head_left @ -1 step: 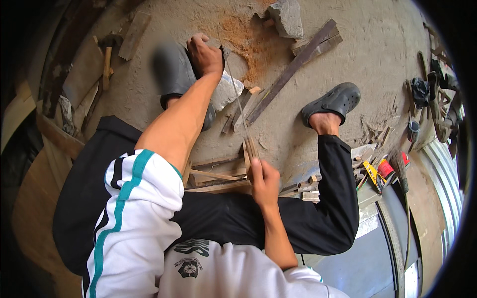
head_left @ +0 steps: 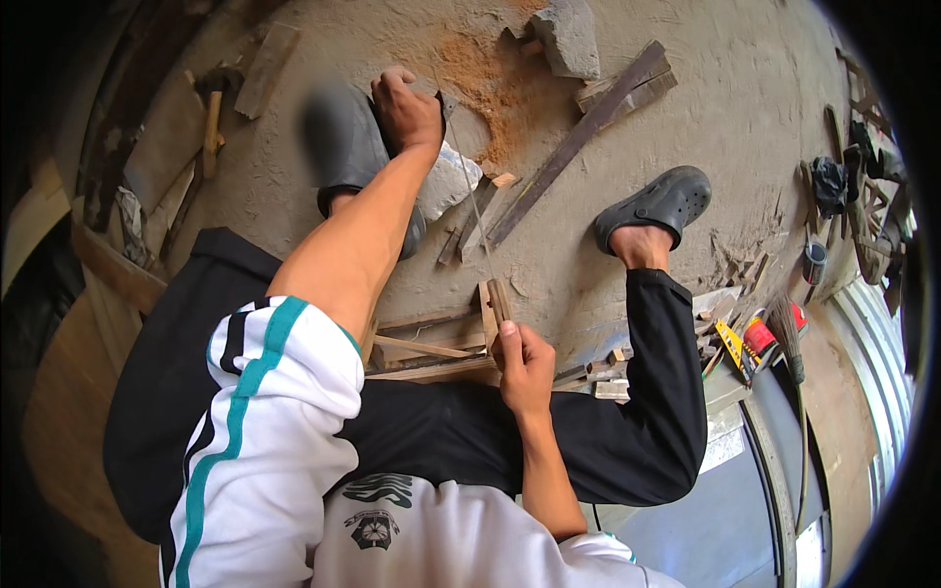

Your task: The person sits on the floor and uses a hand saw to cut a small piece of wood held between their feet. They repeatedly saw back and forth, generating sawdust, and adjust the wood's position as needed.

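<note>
My right hand (head_left: 526,367) is closed around the wooden handle of what looks like a handsaw (head_left: 500,299), seen almost edge-on. Its thin blade runs up and left, toward my left hand. My left hand (head_left: 405,110) is curled in a fist beside my left clog (head_left: 343,132). A dark edge shows at its right side, touching the blade's far end; the rest of what it grips is hidden. Under the blade lies a pale broken stone (head_left: 449,183). Orange-brown sawdust (head_left: 480,78) is spread on the ground beyond.
A long dark wood strip (head_left: 578,137) lies across a short board, near a concrete block (head_left: 567,39). A hammer (head_left: 213,122) rests at the far left. Wood offcuts (head_left: 431,348) lie in front of my legs. A broom (head_left: 787,338) and a red can (head_left: 760,336) are at right.
My right hand and the saw handle have shifted slightly toward me, and the handle looks less blurred. My left hand stays in nearly the same place.
</note>
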Action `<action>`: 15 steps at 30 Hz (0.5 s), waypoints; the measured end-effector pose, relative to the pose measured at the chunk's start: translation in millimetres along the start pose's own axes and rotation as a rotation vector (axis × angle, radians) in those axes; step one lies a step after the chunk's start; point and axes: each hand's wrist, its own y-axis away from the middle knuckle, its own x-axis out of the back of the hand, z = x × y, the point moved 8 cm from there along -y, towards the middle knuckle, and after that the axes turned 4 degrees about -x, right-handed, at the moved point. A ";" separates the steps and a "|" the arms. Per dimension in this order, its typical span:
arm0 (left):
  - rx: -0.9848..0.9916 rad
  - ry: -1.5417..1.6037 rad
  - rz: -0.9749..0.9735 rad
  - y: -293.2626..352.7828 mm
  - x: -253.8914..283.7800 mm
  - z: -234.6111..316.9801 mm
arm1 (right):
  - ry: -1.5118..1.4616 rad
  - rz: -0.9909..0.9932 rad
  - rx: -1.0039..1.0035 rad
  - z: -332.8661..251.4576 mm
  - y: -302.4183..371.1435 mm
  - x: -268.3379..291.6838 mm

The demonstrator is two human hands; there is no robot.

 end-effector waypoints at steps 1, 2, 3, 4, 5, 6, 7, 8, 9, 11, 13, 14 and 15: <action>-0.007 0.003 -0.014 5.2 -0.7 3.6 | 0.021 0.009 0.028 -4.5 -22.0 -8.3; 0.007 0.022 -0.030 13.2 1.7 -1.5 | 0.055 0.008 0.054 -11.9 -45.2 -19.3; 0.010 0.051 -0.016 6.7 -2.4 -1.7 | 0.065 -0.002 0.090 -23.4 -87.0 -36.0; 0.019 0.070 -0.008 5.7 -4.6 -6.4 | 0.051 -0.017 0.079 -25.3 -93.2 -38.7; -0.002 0.091 -0.007 6.4 -7.0 -5.4 | 0.033 -0.028 0.068 -28.1 -97.5 -39.5; -0.008 0.076 -0.008 3.6 -6.6 -5.6 | 0.012 -0.043 0.062 -31.8 -101.4 -42.9; -0.015 0.047 0.011 -4.2 -2.3 -8.9 | 0.054 -0.045 0.075 -35.4 -88.0 -38.9; -0.010 0.032 0.003 -0.8 -1.2 -7.5 | 0.102 -0.026 0.064 -29.4 -55.6 -24.6; 0.084 -0.014 -0.037 1.1 -1.9 -5.9 | 0.087 0.001 0.040 -18.5 -25.0 -10.4; 0.055 -0.008 -0.036 -2.1 -5.7 -1.3 | 0.062 0.024 0.031 -7.4 -17.5 -3.1; 0.041 0.012 -0.049 5.8 -5.1 -5.0 | 0.051 0.031 0.027 -6.9 -39.1 -13.8; 0.037 0.036 -0.043 3.5 -5.7 -8.1 | 0.054 0.006 0.050 -13.8 -75.6 -32.5; 0.033 0.064 -0.031 0.4 -7.3 -5.8 | 0.059 -0.018 0.080 -22.3 -105.5 -45.2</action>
